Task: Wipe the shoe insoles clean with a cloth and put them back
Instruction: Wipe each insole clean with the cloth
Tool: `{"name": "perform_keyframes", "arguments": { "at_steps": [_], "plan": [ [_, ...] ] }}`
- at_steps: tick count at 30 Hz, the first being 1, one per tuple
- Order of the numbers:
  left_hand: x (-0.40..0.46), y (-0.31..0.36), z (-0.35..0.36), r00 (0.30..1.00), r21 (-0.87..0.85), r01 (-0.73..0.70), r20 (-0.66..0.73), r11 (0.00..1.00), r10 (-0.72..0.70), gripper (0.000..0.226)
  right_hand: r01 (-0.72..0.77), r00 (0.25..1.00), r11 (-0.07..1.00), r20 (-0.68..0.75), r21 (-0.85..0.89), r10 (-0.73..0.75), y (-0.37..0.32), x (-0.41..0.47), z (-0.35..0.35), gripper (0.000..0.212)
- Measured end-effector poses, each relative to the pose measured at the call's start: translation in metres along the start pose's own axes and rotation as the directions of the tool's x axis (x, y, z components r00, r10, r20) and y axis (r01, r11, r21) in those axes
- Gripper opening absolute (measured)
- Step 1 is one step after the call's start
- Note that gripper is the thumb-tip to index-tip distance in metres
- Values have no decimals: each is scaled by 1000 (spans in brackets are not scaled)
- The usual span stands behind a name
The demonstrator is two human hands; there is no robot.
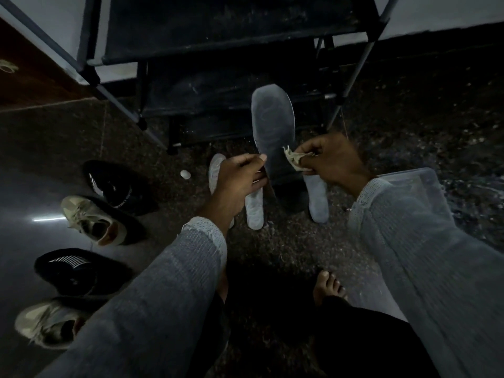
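My left hand (240, 177) grips the heel end of a grey insole (272, 124) and holds it upright, toe end up. My right hand (331, 159) pinches a small pale cloth (296, 160) against the insole's right edge. Three more pale insoles lie on the floor below: one (215, 170) partly behind my left hand, one (254, 210) under it, one (317, 199) below my right hand. To the left stand two black shoes (114, 186) (73, 271) and two beige shoes (95, 221) (46, 324), openings up.
A dark fabric shoe rack (218, 77) with metal poles stands straight ahead. A clear plastic container (417, 186) sits behind my right sleeve. A small white object (185, 174) lies on the speckled floor. My bare foot (328, 286) is at the bottom centre.
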State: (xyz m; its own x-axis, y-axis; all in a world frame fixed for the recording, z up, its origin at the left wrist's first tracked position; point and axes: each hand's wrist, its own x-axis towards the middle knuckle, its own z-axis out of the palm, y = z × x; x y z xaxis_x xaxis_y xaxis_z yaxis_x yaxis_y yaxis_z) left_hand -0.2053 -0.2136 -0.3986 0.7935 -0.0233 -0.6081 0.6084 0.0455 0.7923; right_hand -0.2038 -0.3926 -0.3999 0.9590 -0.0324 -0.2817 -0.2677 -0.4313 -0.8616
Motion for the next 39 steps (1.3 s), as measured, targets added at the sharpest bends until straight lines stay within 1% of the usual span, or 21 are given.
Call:
{"name": "perform_keyframes", "arguments": {
  "at_steps": [3, 5, 7, 11, 14, 15, 17, 19, 22, 23, 25, 28, 29, 31, 34, 35, 38, 39],
  "plan": [
    [27, -24, 4, 999, 39, 43, 4, 998, -43, 10, -60, 998, 998, 13, 1, 60, 35, 16, 11, 14],
    [45, -43, 6, 997, 57, 77, -29, 995, -75, 14, -65, 998, 996, 10, -55, 66, 59, 26, 21, 10],
    [62, -62, 8, 993, 74, 103, -59, 992, -99, 18, -97, 995, 993, 10, -73, 98, 83, 34, 31, 8],
    [96, -98, 13, 983, 107, 179, -62, 978, -173, 8, -148, 987, 987, 46, -63, 151, 120, 39, 45, 8],
    [120, -127, 18, 976, 75, 215, -62, 974, -211, 22, -171, 984, 985, 44, -21, 171, 144, 40, 52, 1],
    [126, -136, 19, 976, 80, 215, -50, 973, -211, 22, -182, 982, 983, 38, -24, 183, 153, 43, 53, 4],
    [137, -154, 20, 978, 93, 207, -18, 974, -206, 23, -224, 974, 974, 17, -22, 225, 174, 49, 60, 20],
    [148, -168, 21, 980, 112, 200, -9, 973, -200, 22, -252, 968, 968, 19, -21, 252, 191, 52, 67, 29],
    [167, -183, 23, 978, 156, 208, -68, 966, -200, 9, -282, 959, 959, -18, 30, 283, 214, 55, 79, 29],
    [172, -187, 24, 976, 173, 215, -79, 961, -204, 10, -286, 958, 958, -12, 18, 286, 219, 56, 80, 26],
    [180, -193, 25, 974, 206, 222, -93, 953, -207, 18, -306, 952, 952, 5, -18, 306, 225, 57, 81, 19],
    [187, -198, 27, 978, 239, 204, -98, 950, -185, 21, -305, 948, 949, -68, 78, 310, 237, 55, 85, 30],
    [188, -199, 28, 978, 247, 201, -102, 948, -181, 21, -300, 948, 950, -87, 87, 307, 239, 54, 86, 30],
    [191, -201, 29, 977, 245, 205, -106, 947, -184, 21, -298, 948, 952, -96, 77, 304, 244, 53, 89, 26],
    [196, -206, 31, 973, 215, 224, -107, 951, -205, 20, -298, 951, 953, -66, 53, 301, 248, 57, 86, 32],
    [197, -208, 32, 973, 217, 226, -102, 950, -209, 19, -301, 951, 953, -65, 47, 303, 247, 56, 83, 29],
    [199, -218, 31, 974, 240, 221, -98, 945, -203, 14, -320, 947, 947, -32, 36, 321, 242, 51, 77, 8],
    [200, -221, 30, 975, 247, 219, -103, 944, -199, 12, -316, 948, 948, -27, 37, 317, 242, 51, 77, 6]
  ]
}}
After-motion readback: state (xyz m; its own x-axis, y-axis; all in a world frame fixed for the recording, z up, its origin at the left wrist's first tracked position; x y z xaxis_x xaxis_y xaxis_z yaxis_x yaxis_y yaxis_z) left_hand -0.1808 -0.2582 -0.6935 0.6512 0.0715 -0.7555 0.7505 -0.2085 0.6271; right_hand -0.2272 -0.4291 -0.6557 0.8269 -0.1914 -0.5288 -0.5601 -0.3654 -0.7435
